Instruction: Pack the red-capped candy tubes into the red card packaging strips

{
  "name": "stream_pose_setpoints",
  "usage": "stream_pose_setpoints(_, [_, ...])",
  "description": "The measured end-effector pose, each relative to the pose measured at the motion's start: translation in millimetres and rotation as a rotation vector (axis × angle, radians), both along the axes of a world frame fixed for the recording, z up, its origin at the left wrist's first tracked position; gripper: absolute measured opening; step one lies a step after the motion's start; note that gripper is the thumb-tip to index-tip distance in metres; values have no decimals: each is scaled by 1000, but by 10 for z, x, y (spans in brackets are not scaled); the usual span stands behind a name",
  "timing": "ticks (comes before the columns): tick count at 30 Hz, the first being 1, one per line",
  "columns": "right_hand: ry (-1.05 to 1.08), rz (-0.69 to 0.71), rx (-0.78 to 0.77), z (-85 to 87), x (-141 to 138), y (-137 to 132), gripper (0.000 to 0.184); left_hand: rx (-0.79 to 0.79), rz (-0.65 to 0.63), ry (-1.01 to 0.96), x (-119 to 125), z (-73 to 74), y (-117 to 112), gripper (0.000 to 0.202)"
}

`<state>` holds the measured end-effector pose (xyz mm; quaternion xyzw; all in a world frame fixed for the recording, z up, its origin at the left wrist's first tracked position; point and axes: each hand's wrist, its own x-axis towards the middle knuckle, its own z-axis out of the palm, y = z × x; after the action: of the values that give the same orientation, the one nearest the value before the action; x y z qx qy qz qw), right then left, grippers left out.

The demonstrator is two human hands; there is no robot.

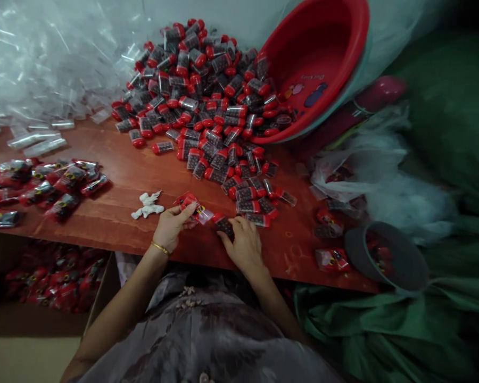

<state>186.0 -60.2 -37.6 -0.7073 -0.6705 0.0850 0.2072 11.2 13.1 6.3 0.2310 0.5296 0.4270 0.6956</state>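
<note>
Pinching a printed red-and-clear wrapper (203,214) in your left hand (172,226), you grip a dark-filled, red-ended container (223,224) with your right hand (244,242) just beside it, perhaps touching; blur hides that. Both are over the brown tabletop (122,210), nearer you than the container heap (207,106).
</note>
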Motion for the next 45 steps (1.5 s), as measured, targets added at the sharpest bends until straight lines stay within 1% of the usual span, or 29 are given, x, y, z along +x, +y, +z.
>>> stream_pose_setpoints(3, [44, 4, 2, 3, -47, 53, 21, 3, -22, 15, -37, -31, -13, 52])
stream_pose_setpoints(6, [144, -42, -32, 8, 5, 74, 14, 3, -21, 19, -78, -64, -22, 50])
stream_pose_setpoints(8, [285, -82, -87, 9, 59, 67, 17, -9, -21, 16, -87, -77, -23, 50])
stream_pose_setpoints(10, [489, -98, -133, 17, 98, 47, 22, -24, -29, 7, -76, -76, -24, 50])
stream_pose_setpoints(14, [916, -43, -175, 80, 93, -12, 26, -50, -69, -15, -26, -36, -30, 51])
stream_pose_setpoints(17, [1087, -10, -159, 160, 67, -70, 27, -51, -85, -34, -7, -11, -35, 51])
stream_pose_setpoints(21, [1250, -40, -184, 248, 73, -132, 33, -19, -91, -32, -16, -15, -34, 50])
stream_pose_setpoints(25, [1270, -44, -233, 290, 72, -140, 35, 33, -102, -18, -18, -8, -47, 47])
stream_pose_setpoints(31, [1225, -18, -332, 330, 26, -122, 31, 85, -178, -14, 21, 60, -96, 42])
stream_pose_setpoints(36, [1159, 28, -325, 400, 32, -128, 25, 140, -179, 21, 18, 46, -88, 41])
stream_pose_setpoints(42, [1088, 55, -309, 416, 15, -133, 20, 55, -190, -10, 2, 44, -75, 46])
stream_pose_setpoints(45, [1062, 64, -265, 408, 11, -133, 19, 57, -213, 6, 5, 53, -76, 46])
